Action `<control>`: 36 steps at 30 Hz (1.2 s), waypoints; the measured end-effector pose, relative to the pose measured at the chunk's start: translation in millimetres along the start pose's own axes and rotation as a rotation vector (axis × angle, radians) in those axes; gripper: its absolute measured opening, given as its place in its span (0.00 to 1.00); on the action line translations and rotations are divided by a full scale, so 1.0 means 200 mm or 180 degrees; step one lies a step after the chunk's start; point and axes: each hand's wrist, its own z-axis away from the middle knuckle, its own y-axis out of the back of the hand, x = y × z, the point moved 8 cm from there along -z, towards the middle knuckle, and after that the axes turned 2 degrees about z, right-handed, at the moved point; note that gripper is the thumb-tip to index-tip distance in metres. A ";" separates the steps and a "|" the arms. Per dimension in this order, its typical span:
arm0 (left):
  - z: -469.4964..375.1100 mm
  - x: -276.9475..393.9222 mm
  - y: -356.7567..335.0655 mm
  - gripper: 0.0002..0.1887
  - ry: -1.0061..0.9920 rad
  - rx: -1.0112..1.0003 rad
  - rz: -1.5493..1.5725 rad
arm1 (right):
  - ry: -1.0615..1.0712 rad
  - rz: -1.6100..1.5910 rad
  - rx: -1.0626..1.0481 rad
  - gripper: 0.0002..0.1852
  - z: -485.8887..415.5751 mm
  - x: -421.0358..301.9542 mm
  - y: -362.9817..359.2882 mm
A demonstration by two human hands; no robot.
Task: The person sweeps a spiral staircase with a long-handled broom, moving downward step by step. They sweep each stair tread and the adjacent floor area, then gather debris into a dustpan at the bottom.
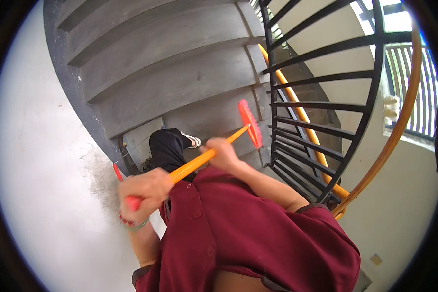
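A long-handled broom or mop slants across the view, with an orange handle and a narrow red head. My left hand is closed round the handle near its red top end. Further down, my right hand grips the same handle. The red head is over a grey stair step close to the railing side; whether it touches the step cannot be told. Both hands are somewhat blurred.
Grey stairs run between a white wall and a black metal railing with a wooden handrail. Near my foot in a white shoe is a grey flat-sided item, perhaps a dustpan. A red stick-like part is beside the wall.
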 end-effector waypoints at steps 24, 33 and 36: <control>0.06 -0.13 -0.34 0.08 0.0495 -0.0058 -0.0634 | 0.0076 0.0192 0.0182 0.15 0.09 0.24 -0.03; 0.53 -0.06 -0.01 0.07 0.0832 0.0558 -0.1209 | 0.0762 -0.0676 -0.0205 0.15 0.13 -0.03 -0.67; 0.74 0.22 0.07 0.08 0.0636 0.0414 -0.1299 | 0.0926 -0.1148 -0.0335 0.15 0.19 -0.40 -0.88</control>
